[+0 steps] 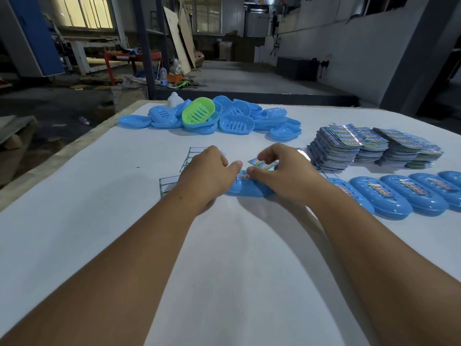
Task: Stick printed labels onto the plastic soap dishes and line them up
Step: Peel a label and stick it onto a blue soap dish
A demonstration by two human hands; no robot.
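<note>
Both hands meet over a blue soap dish lying upside down on the white bench, right at the centre. The left hand rests on the dish's left end, thumb pressing onto the printed label on its back. The right hand has its grip pinched on that label's far edge, fingers curled above it. To the right, a row of labelled blue dishes sits lined up side by side. Behind them, stacks of label sheets. At the far edge lies a loose pile of blue dishes with one green dish on top. Peeled backing sheets lie by the left wrist.
</note>
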